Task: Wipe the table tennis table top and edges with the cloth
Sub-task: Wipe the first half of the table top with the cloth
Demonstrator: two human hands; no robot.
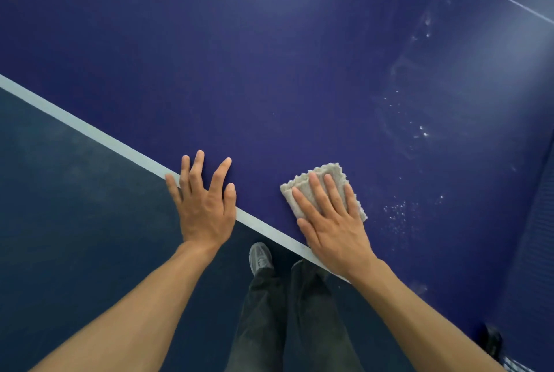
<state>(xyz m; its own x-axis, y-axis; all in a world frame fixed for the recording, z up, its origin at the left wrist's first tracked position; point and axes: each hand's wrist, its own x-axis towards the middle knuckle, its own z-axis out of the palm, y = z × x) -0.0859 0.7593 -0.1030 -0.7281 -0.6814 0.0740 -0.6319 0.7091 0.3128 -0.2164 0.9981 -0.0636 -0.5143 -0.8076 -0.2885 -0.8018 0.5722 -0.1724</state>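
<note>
We press the folded cloth flat under the straight fingers of our right hand just inside the table edge, droplets lying farther right, while our left hand, open, braces empty on the edge.

Beyond the cloth the blue table top lies open; left hand rests beside.
</note>
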